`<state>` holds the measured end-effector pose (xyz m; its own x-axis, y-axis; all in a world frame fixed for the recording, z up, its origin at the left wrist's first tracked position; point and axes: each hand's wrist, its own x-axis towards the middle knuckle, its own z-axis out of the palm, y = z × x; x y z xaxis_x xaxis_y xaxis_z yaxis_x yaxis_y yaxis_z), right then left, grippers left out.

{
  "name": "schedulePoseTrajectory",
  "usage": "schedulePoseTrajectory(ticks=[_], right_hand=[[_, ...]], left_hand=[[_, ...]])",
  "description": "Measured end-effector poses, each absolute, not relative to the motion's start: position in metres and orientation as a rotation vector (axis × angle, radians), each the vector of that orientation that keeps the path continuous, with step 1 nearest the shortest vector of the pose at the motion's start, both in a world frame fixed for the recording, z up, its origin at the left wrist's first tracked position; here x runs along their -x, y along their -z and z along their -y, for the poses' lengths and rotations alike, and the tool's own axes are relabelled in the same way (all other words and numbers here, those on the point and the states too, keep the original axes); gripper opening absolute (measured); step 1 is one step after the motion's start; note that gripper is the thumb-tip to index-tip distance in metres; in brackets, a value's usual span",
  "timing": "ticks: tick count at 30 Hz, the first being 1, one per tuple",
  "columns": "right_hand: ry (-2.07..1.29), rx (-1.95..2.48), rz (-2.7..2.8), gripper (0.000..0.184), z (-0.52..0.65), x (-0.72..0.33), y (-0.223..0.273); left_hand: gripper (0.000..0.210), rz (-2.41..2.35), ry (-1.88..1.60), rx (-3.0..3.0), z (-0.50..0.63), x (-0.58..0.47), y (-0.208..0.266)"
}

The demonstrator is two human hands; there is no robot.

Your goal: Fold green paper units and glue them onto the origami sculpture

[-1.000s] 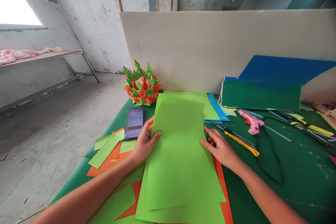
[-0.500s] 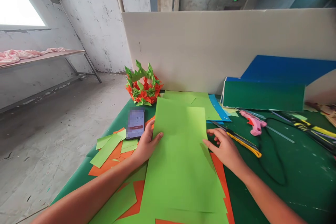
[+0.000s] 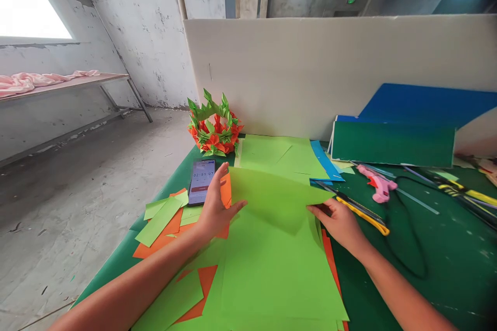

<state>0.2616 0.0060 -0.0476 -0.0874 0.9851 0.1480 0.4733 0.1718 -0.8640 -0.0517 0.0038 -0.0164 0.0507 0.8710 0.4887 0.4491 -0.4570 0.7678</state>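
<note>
A light green paper sheet [image 3: 277,199] curves up at its far end above more green paper [image 3: 279,279]. My right hand [image 3: 344,222] pinches the raised sheet's right corner between thumb and fingers. At the sheet's left edge stands my left hand [image 3: 217,204], open, thumb apart from upright fingers; whether it touches the edge I cannot tell. Orange paper [image 3: 329,256] peeks out under the stack on the right. Beside my left hand lies a phone [image 3: 201,181] with a timer on its screen. Close to my right hand is a yellow utility knife [image 3: 363,214].
A green and orange folded-paper ornament [image 3: 215,126] stands at the back left. Paper scraps [image 3: 161,222] lie left of the stack. On the right are a pink glue gun [image 3: 376,183] with its cord, and green board [image 3: 392,142] leaning against a pale partition [image 3: 330,67].
My right hand has closed on the sheet's corner and drawn it outward to the right. The far end has come nearer and bent up. My left hand has opened out beside the edge.
</note>
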Motion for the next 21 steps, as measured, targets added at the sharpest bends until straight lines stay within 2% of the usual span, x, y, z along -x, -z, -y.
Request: schedulePoseTrajectory(ticks=[3,6,12,16,21], right_hand=[[-0.811,1.392,1.766,0.022,-0.001,-0.256,0.041],[-0.724,1.366,1.825,0.019,0.003,-0.252,0.038],[-0.823,1.34,1.652,0.032,0.003,-0.255,0.04],[-0.891,1.208,1.865,0.034,0.003,-0.262,0.035],[-1.224,1.07,2.096,0.035,0.01,-0.261,0.022]], left_hand=[[0.073,-1.292,-1.326,-2.079,-0.001,0.055,0.009],[0.063,-1.24,-1.24,-1.994,0.002,0.056,0.008],[0.081,-1.28,-1.376,-1.496,-0.004,0.055,0.012],[0.092,-1.228,-1.372,-1.421,-0.012,0.059,0.014],[0.076,-1.28,-1.395,-1.474,-0.015,0.064,0.014]])
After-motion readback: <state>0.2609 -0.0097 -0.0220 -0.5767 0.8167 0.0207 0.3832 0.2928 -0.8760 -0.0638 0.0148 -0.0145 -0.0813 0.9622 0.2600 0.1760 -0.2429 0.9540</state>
